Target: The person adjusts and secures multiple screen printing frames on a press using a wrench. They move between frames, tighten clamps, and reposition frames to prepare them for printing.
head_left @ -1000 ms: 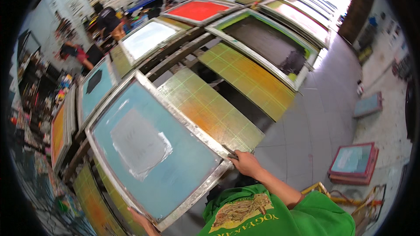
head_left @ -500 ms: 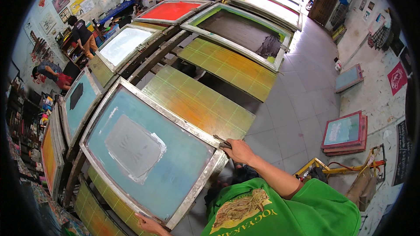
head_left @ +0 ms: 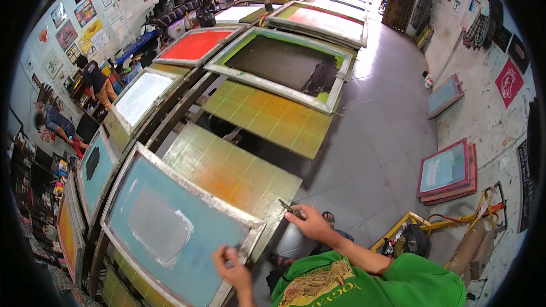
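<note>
My right hand [head_left: 314,224] is closed round a small dark hand tool [head_left: 293,210] with a slim tip; its exact kind is unclear. It is just off the near right corner of a silk-screen frame [head_left: 202,189]. Blue mesh [head_left: 213,222] fills this frame, with a grey rounded patch [head_left: 159,228] at its middle. Over the frame's right side hovers my left hand [head_left: 232,270], fingers curled together; whatever they may hold is too small to make out. Under the frame's far edge lies a yellow-green printing board [head_left: 230,167] with grid lines.
More screens line the long table, among them a dark-inked screen [head_left: 278,65] and a red one [head_left: 196,45]. Red-framed screens [head_left: 446,167] lean at the right wall near a yellow metal frame [head_left: 409,224]. Two people stand at the left by the shelves.
My left hand has let go of the frame's near edge and risen over its right side. My right hand has come off the frame corner with the tool. The view has shifted.
</note>
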Demonstrator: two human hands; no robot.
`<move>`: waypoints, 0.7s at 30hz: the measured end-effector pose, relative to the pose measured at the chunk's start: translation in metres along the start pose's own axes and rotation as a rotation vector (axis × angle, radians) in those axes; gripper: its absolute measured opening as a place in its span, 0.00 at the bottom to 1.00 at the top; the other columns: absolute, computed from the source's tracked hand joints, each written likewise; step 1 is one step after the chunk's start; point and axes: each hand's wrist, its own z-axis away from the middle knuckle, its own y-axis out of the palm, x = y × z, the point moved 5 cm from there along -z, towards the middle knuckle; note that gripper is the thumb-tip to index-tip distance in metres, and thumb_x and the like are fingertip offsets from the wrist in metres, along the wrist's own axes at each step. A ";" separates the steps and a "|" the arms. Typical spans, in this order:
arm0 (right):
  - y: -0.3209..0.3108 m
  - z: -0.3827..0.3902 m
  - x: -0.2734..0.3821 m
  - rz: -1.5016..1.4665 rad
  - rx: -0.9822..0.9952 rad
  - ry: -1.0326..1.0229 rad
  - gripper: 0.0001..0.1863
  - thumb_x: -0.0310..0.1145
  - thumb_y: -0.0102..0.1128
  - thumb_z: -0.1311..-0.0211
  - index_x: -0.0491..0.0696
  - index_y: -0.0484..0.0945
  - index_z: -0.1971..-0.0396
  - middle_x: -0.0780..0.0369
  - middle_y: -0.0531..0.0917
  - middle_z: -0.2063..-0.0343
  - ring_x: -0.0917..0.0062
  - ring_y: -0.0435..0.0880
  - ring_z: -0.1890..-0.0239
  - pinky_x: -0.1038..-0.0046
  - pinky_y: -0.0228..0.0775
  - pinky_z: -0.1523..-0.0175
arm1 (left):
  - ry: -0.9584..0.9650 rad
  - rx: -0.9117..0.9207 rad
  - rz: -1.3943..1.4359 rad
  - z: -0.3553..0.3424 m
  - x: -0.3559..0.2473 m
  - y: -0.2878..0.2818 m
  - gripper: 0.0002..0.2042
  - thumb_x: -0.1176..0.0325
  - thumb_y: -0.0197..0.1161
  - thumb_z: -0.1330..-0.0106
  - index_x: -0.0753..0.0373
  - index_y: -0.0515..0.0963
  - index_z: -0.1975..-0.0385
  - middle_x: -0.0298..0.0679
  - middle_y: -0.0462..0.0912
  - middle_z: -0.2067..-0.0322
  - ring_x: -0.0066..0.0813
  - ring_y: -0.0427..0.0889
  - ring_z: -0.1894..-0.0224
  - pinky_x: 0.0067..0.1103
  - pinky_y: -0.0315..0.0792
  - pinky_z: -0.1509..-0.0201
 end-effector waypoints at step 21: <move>-0.370 -0.029 0.022 0.576 0.163 -0.272 0.43 0.28 0.66 0.34 0.52 0.55 0.22 0.49 0.69 0.37 0.49 0.82 0.46 0.54 0.78 0.43 | -0.844 0.749 0.841 0.100 -0.207 0.487 0.26 0.49 0.46 0.15 0.68 0.80 0.47 0.42 0.86 0.55 0.29 0.84 0.56 0.27 0.77 0.53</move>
